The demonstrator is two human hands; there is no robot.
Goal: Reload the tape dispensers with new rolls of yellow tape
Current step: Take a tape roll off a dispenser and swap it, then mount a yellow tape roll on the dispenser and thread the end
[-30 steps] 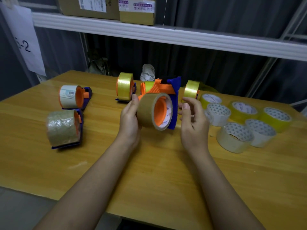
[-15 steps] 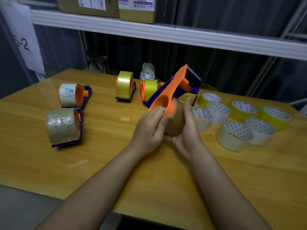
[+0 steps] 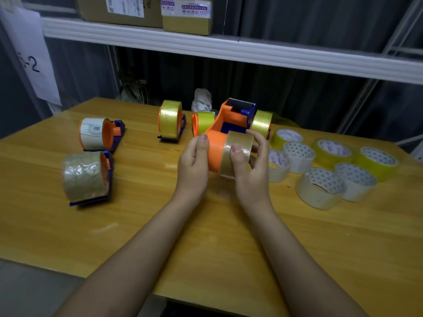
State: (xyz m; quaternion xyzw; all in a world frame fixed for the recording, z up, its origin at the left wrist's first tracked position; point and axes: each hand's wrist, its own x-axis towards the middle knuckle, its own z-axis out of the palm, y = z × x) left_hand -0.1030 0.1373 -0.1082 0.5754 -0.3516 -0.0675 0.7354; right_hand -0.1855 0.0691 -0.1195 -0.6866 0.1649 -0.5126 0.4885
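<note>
- Wooden tabletop (image 3: 137, 225) fills the view, with a white shelf (image 3: 229, 51) above it carrying cardboard boxes (image 3: 160, 10) against dark curtains.
- Left hand (image 3: 194, 165) grips the orange hub side of a tape dispenser (image 3: 231, 124) held above the middle of the tabletop, thumb lying up along the orange wheel.
- Right hand (image 3: 249, 170) is curled round the brownish tape roll (image 3: 238, 149) seated on that dispenser, thumb on its front face and fingers over the top.
- That dispenser's blue and orange cutter end points away from the person, serrated blade uppermost.
- At left, two dispensers rest on the tabletop: one with a white labelled roll (image 3: 91, 136), one nearer with a crinkled clear-brown roll (image 3: 83, 176).
- Behind the hands stand dispensers loaded with yellow tape (image 3: 170, 118), and two more yellow rolls show beside the held one; their mounts are partly hidden, so those may be dispensers too.
- To the right, loose rolls (image 3: 320, 188) lie flat in a cluster, some yellow, some pale white, touching or just beside each other.
</note>
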